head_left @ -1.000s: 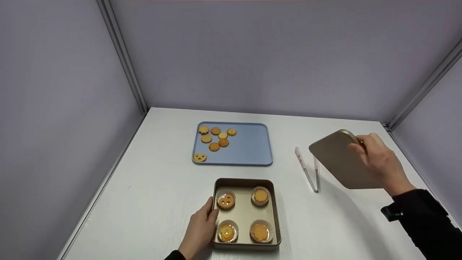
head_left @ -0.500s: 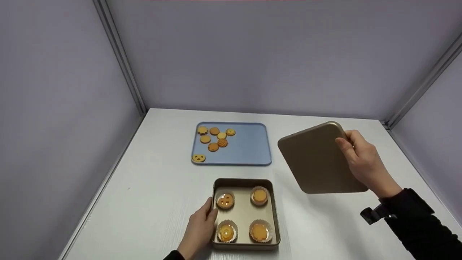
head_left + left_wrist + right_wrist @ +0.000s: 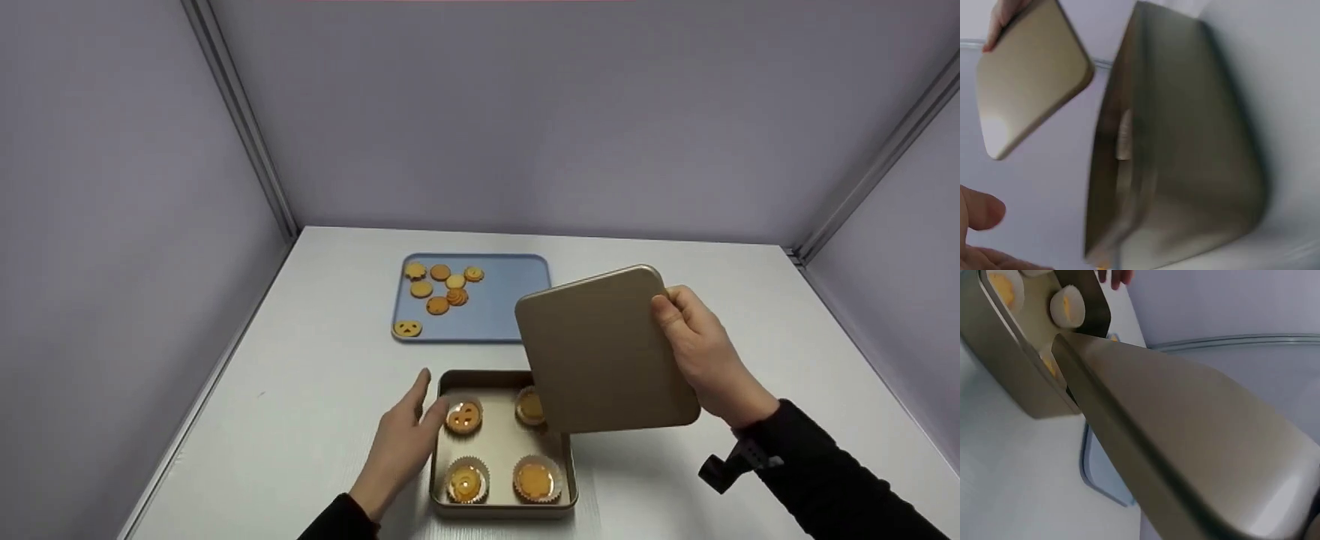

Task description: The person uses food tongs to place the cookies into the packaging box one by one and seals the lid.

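In the head view a gold-brown metal tin (image 3: 500, 511) stands near the front of the table. Several cookies in paper cups lie inside, such as a button-like cookie (image 3: 464, 417) at its back left. My right hand (image 3: 709, 352) grips the tin's flat rectangular lid (image 3: 607, 356) by its right edge, thumb on the face turned up. Tilted, the lid hangs over the tin's back right corner and overlaps a cookie there. My left hand (image 3: 401, 439) is beside the tin's left wall, fingers extended and thumb spread. The left wrist view shows its thumb (image 3: 985, 211) away from the wall.
Behind the tin lies a blue tray (image 3: 502, 319) with several loose cookies on its left half, one a face-shaped cookie (image 3: 407, 328) in the front left corner. The lid hides the tray's right front corner. Grey panels (image 3: 525, 112) enclose the table (image 3: 300, 420).
My right hand has carried the lid leftward from above the tongs to over the tin's back right corner; the tongs are now hidden. My left hand has let go of the tin's left wall.
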Motion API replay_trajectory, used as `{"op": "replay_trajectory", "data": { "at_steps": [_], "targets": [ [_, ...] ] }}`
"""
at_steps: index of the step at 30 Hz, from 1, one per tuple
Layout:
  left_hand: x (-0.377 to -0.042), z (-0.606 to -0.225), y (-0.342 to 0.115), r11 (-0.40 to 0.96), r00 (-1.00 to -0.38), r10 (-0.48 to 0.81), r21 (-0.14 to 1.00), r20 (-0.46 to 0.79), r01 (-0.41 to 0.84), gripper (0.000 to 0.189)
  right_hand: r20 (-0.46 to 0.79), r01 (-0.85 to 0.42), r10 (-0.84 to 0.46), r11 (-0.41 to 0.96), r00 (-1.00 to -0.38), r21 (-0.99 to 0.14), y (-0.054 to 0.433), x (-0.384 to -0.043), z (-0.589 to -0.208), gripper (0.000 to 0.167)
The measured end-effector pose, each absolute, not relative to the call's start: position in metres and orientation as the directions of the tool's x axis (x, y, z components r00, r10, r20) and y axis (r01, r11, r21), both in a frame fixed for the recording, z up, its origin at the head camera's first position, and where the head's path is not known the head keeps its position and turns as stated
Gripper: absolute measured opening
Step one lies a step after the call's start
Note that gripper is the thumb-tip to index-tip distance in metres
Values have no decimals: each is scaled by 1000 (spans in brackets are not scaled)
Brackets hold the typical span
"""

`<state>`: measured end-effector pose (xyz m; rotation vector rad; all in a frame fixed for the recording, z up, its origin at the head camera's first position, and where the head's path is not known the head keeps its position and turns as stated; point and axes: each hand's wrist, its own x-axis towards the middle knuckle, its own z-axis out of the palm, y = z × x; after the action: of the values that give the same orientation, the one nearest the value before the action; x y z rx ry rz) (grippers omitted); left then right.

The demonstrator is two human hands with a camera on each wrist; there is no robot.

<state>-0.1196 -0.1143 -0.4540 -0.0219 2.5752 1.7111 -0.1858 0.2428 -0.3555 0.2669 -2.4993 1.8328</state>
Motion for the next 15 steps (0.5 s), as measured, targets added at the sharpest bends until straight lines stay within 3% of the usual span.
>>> {"op": "replay_trajectory", "data": {
  "at_steps": [7, 15],
  "targets": [
    [-137, -429, -112, 272, -985, 174, 962, -15, 33, 69, 5, -24, -121, 155, -993, -988, 214, -183, -376, 47],
    [-148, -419, -101, 63, -935, 329, 991, -131, -117, 76, -124, 121, -111, 26, -986, -992, 195, -176, -399, 39]
  ]
}}
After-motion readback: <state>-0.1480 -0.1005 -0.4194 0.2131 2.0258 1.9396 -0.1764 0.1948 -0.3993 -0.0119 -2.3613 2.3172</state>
